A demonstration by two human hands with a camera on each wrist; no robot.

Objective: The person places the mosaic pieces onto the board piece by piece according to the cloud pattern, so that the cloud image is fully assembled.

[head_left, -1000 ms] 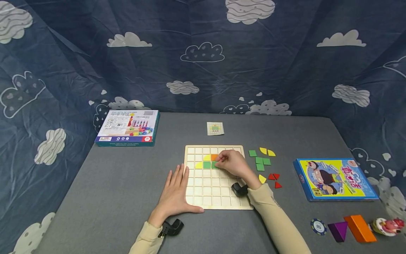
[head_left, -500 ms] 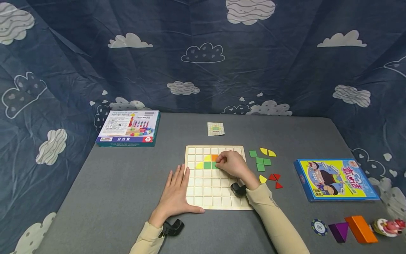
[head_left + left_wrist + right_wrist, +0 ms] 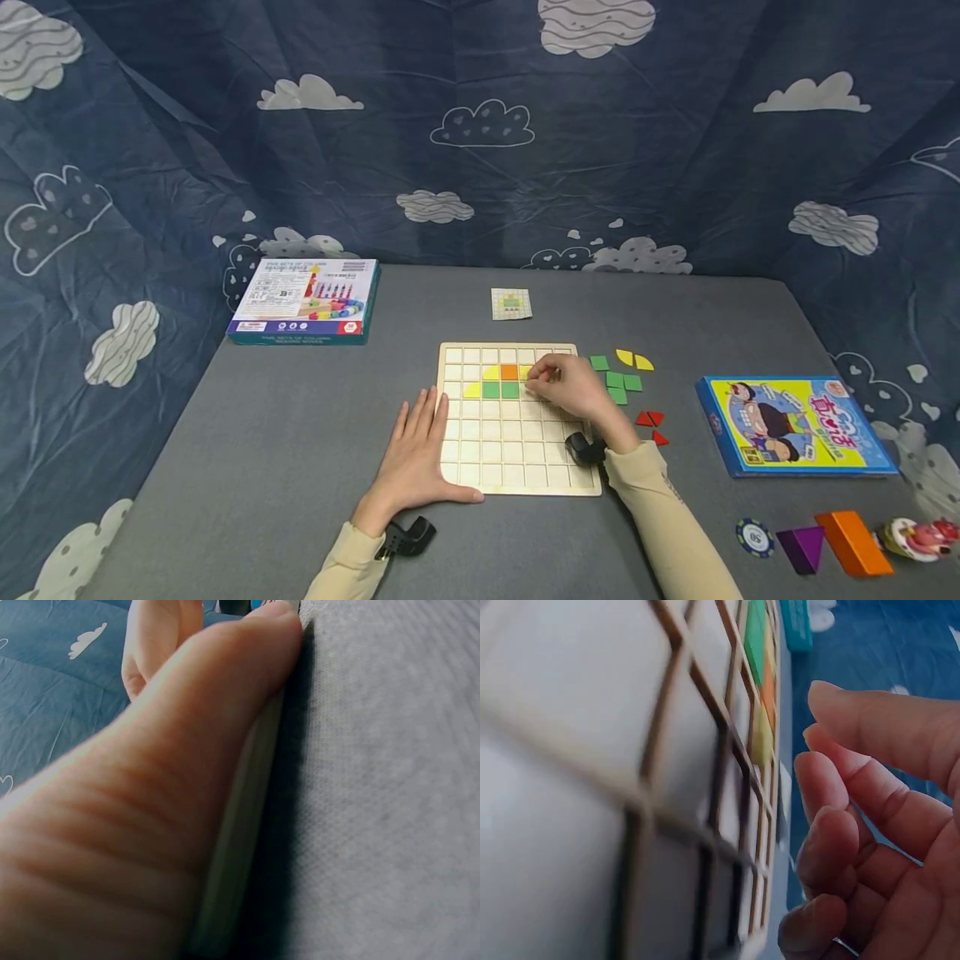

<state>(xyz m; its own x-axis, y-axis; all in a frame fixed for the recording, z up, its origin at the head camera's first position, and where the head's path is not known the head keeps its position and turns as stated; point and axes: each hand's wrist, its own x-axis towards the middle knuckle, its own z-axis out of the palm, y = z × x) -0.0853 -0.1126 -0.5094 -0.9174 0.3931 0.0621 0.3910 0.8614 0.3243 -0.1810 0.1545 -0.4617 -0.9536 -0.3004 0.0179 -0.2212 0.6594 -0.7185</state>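
Grid cells under the right hand (image 3: 573, 388); small card's (image 3: 512, 303) print illegible.

Three views: one overhead, two up close

The head camera looked forward and down over the whole table (image 3: 300, 433). The left wrist camera sat almost at table level against the grid board (image 3: 240, 825); the right wrist camera skimmed that same board (image 3: 592, 750) at close range, a piece shared with the head view.
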